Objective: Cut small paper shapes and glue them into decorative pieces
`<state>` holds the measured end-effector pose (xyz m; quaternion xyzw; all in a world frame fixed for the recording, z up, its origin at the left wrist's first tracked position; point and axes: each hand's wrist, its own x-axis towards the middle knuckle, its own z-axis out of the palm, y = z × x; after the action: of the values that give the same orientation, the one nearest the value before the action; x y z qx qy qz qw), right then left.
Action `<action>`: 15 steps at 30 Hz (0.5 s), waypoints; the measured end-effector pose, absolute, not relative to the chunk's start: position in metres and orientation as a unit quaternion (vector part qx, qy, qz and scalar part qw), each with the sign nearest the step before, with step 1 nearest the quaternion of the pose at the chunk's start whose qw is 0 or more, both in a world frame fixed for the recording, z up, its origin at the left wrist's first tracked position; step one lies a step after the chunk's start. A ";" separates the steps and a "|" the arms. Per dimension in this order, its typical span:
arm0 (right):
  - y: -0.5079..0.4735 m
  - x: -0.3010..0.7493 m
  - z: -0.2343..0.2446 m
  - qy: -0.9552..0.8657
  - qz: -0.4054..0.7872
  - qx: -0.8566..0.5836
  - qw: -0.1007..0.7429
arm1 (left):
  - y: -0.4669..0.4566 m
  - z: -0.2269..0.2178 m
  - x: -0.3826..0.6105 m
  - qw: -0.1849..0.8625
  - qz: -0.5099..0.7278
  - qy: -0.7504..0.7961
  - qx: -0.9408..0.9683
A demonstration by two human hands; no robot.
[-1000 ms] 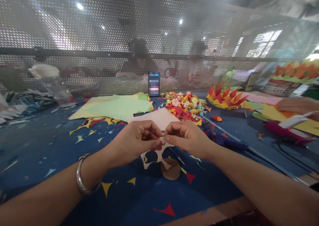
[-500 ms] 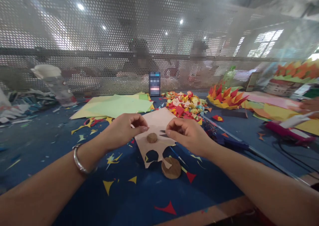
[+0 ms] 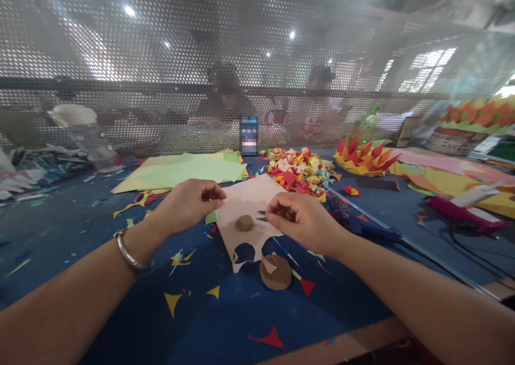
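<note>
My left hand (image 3: 195,206), with a silver bangle on the wrist, has its fingers curled and fingertips at the left edge of a pale pink sheet of paper (image 3: 245,193); what they pinch, if anything, is hidden. In my right hand (image 3: 300,214) is a small pair of scissors (image 3: 261,216). Its two dark blades point left, slightly apart, over the sheet; its handles are hidden. A small brown disc (image 3: 244,223) lies on the paper. Rounded cutouts mark the sheet's near edge, beside a larger brown disc (image 3: 277,274) partly under a paper tip.
Behind the sheet are a heap of coloured paper pieces (image 3: 298,166) and a phone (image 3: 249,135). Green and yellow sheets (image 3: 181,169) lie at left. A glue gun (image 3: 370,228) is to the right, near a paper-petal piece (image 3: 366,158). Scraps litter the blue table.
My left hand has drawn back to the left, from over the paper to its left edge, uncovering a green scrap. My right hand and the scissors have hardly moved.
</note>
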<state>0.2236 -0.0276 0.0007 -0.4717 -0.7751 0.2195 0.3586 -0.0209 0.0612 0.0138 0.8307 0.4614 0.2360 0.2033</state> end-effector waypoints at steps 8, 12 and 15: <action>-0.030 0.224 0.001 -0.781 0.215 -0.466 0.355 | 0.066 0.020 -0.031 0.286 0.227 0.461 0.808; -0.029 0.223 0.002 -0.784 0.214 -0.464 0.352 | 0.068 0.023 -0.035 0.243 0.184 0.462 0.833; -0.029 0.223 0.003 -0.786 0.206 -0.466 0.351 | 0.069 0.027 -0.037 0.161 0.151 0.476 0.851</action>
<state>0.2233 -0.0289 0.0031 -0.4661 -0.7856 0.2064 0.3506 -0.0367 0.0687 0.0269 0.8514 0.4756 0.1509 0.1615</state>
